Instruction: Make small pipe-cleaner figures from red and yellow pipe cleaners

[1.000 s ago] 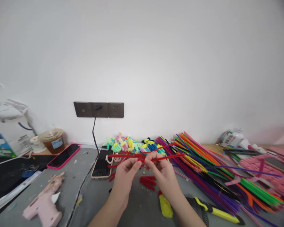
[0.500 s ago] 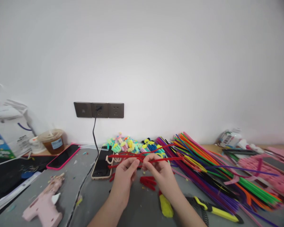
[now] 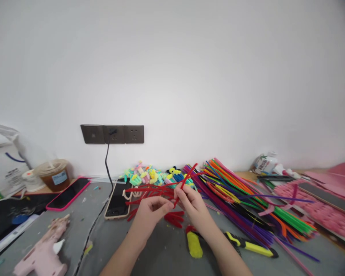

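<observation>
A red pipe cleaner rises at a slant from the pinched fingers of my right hand. Close beside it, my left hand has thumb and forefinger pressed together at the lower end of the same pipe cleaner. Behind both hands lies a loose heap of red pipe cleaners. A small bundle of short red pieces rests on the table below the fingers. Near my right wrist lies a yellow fuzzy piece with a red end.
Colourful pipe cleaners spread across the right, beside yellow-black pliers. Small pastel fuzzy pieces sit by the wall. Leftward are a phone, a pink-cased phone, a pink glue gun, a black cable and a drink cup.
The red pipe cleaner at my right hand has turned from nearly level to a steep slant. My hands have come closer together, and the view has shifted to the right.
</observation>
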`<state>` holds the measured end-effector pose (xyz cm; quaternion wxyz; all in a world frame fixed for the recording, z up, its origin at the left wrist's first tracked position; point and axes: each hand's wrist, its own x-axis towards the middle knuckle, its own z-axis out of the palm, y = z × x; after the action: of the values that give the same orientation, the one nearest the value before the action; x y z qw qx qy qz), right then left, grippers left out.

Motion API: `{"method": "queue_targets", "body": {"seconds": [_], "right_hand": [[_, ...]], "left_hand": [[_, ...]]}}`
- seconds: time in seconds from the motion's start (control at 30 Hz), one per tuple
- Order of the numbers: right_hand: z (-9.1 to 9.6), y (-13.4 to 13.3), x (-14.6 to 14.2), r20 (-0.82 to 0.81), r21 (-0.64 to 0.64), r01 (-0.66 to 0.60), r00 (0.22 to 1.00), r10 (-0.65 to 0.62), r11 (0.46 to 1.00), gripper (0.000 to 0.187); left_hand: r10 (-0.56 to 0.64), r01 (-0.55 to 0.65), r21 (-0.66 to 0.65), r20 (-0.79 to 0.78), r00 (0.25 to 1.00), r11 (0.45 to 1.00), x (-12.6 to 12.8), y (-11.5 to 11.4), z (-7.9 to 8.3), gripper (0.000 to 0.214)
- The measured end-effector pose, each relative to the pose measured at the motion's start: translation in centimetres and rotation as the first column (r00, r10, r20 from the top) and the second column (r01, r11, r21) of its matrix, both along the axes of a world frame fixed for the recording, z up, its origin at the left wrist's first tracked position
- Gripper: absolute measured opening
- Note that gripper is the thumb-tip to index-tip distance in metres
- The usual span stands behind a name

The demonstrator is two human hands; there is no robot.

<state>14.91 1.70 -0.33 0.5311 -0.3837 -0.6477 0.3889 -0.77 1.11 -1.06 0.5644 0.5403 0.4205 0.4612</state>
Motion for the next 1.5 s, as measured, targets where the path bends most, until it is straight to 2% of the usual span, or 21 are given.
{"method": "queue_targets", "body": {"seconds": [0.13,0.3,0.47,0.6,0.73,0.83,1.0,1.1,1.3,1.4,1.5], "right_hand": [[0.3,-0.1,0.1,0.148,0.106,0.021,0.988,-0.037,0.994,0.043],[0.5,-0.3,0.0,0.229,0.15,0.004,0.973,-0.038,0.989,0.047],[0.2,-0.3,0.0,0.276,0.121,-0.036,0.961,0.001,0.992,0.048],[0.1,-0.4,-0.2,0.237,0.088,-0.064,0.971,0.042,0.994,0.048],[0.3,-0.4,-0.4,0.061,-0.023,-0.083,0.995,0.084,0.996,0.046],[0.3,-0.2,-0.3,-0.115,-0.124,-0.092,0.99,0.077,0.988,0.042],[0.4,0.2,-0.1,-0.273,-0.114,-0.077,0.961,0.043,0.99,0.038],[0.4,0.1,-0.2,-0.272,-0.089,-0.136,0.956,0.107,0.987,0.034],[0.3,-0.5,-1.1,-0.188,-0.135,-0.241,0.959,0.214,0.961,0.035],[0.3,-0.5,-1.1,-0.185,-0.126,-0.209,0.965,0.184,0.97,0.034],[0.3,-0.2,-0.8,-0.253,-0.113,-0.144,0.961,0.112,0.983,0.033]], "left_hand": [[-0.115,0.125,0.058,-0.153,0.982,0.991,0.2,-0.2,-0.1,0.029],[-0.148,0.157,0.057,-0.133,0.98,0.986,0.2,-0.1,-0.1,0.028],[-0.159,0.168,0.06,-0.132,0.978,0.984,0.0,0.0,-0.3,0.033],[-0.196,0.206,0.033,-0.184,0.963,0.978,-0.1,-0.1,-0.4,0.03],[-0.193,0.198,0.022,-0.134,0.972,0.98,0.0,-0.3,0.1,0.033],[-0.159,0.159,-0.037,-0.016,0.987,0.987,0.1,-0.4,0.6,0.039],[-0.003,0.03,-0.133,0.201,0.98,0.991,-0.2,-0.1,0.9,0.041],[0.091,-0.047,-0.148,0.303,0.949,0.988,-0.3,0.1,0.9,0.043],[0.235,-0.176,-0.179,0.397,0.887,0.968,0.0,0.1,0.7,0.043],[0.246,-0.17,-0.209,0.422,0.873,0.963,0.1,-0.1,0.7,0.044],[0.222,-0.153,-0.198,0.398,0.89,0.968,0.3,-0.1,0.6,0.045]]}}
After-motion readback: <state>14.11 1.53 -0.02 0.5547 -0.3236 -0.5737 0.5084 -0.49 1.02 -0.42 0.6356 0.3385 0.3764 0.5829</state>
